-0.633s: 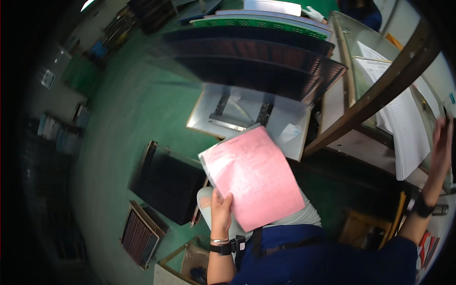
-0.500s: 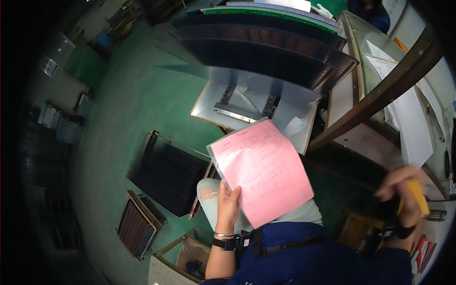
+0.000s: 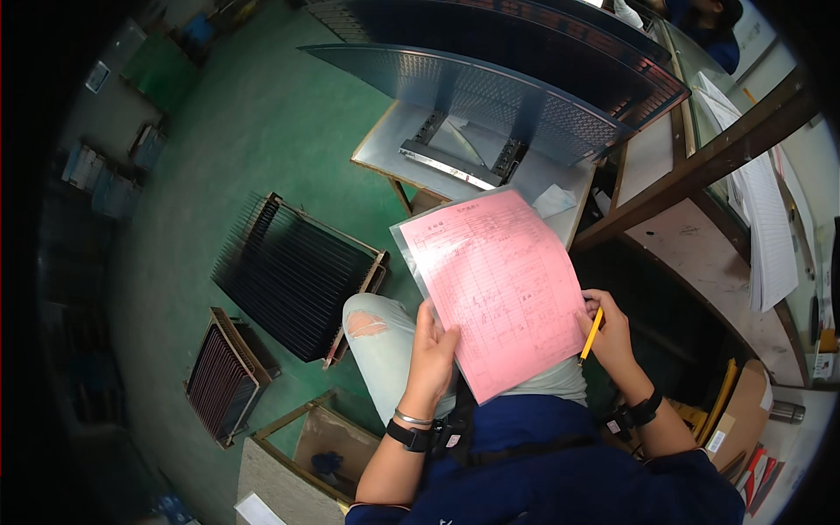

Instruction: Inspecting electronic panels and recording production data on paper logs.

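Note:
A pink printed form (image 3: 499,297) in a clear plastic sleeve lies tilted over my lap. My left hand (image 3: 432,354) is closed on its lower left edge, with the thumb on top. At the right edge of the sheet, my right hand (image 3: 610,337) is closed around a slim yellow pen (image 3: 592,334), whose dark tip points down. The fingertips of that hand meet the sheet's edge; whether they pinch it I cannot tell.
Ahead, a metal-topped table (image 3: 376,153) bears a dark metal frame (image 3: 451,164) and upright dark panels (image 3: 490,87). Two slotted racks, one of black plates (image 3: 297,280) and a smaller one (image 3: 223,376), stand on the green floor to the left. Papers (image 3: 766,236) lie on the right bench.
My right hand has come in from the far right with the yellow pen to the sheet's right edge. My left hand still holds the form. The view has shifted slightly.

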{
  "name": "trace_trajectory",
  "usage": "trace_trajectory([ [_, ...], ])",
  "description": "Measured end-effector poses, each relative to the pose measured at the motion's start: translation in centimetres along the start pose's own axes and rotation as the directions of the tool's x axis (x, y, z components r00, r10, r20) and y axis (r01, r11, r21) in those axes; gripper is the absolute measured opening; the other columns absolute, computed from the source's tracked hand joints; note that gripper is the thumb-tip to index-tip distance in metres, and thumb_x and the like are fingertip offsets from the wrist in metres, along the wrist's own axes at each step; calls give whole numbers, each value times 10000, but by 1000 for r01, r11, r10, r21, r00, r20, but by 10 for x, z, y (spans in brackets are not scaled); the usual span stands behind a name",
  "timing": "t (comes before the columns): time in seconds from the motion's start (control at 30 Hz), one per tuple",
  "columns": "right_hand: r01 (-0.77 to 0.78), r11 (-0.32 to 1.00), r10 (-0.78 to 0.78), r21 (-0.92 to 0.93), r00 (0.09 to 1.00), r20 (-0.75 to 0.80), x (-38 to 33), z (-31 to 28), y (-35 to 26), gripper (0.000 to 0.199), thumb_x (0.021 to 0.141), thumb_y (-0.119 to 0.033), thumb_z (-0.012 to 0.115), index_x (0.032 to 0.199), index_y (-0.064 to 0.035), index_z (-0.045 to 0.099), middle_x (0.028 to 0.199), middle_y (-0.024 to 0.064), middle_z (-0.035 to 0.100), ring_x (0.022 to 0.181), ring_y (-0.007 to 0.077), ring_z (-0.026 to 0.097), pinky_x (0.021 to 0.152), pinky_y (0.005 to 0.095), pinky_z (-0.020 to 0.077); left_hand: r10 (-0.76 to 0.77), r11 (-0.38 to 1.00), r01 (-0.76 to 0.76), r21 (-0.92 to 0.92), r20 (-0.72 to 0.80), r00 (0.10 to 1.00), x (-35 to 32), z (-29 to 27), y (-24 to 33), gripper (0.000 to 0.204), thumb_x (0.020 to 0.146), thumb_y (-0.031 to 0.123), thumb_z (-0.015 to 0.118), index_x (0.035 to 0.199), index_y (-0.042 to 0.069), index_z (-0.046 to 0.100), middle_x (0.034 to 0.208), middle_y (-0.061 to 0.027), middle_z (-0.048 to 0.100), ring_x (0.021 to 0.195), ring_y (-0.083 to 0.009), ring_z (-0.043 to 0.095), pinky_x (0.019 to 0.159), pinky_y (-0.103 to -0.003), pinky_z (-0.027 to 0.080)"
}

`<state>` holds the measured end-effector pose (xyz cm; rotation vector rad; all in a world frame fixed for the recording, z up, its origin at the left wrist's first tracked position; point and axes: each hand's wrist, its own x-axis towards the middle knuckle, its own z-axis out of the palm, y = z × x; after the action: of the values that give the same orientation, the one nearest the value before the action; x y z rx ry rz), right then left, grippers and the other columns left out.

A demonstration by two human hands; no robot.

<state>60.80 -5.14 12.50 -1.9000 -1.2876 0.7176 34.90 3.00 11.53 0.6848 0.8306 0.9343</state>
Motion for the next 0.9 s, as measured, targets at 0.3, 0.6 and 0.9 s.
trace_trajectory([
  [0.3,215,933,-261,-290,956,-131,-14,-2,-13,361,766,-44,625,1113,-14,530,1101,177,586,956,348,562,828,384,458,22,999,-23,31,12,1000,0,12,-2,551,847,-112,397,1356,44,254,1329,-131,409,1219,-189,423,1008,-318,353],
  [0.6,226,953,-254,-201,960,-121,-12,8,-6,413,768,-54,628,1159,-21,499,1143,180,565,1008,341,556,865,372,448,-8,999,7,39,44,999,2,17,-1,527,854,-104,412,1345,27,272,1329,-132,408,1217,-187,423,1010,-318,353],
  [0.9,43,998,-36,43,989,-142,-10,5,-4,413,766,-42,623,1158,-9,500,1065,160,563,962,280,555,846,350,439,-48,997,47,56,25,999,0,14,-3,533,852,-108,418,1347,19,267,1330,-139,407,1221,-193,420,1012,-322,353],
])
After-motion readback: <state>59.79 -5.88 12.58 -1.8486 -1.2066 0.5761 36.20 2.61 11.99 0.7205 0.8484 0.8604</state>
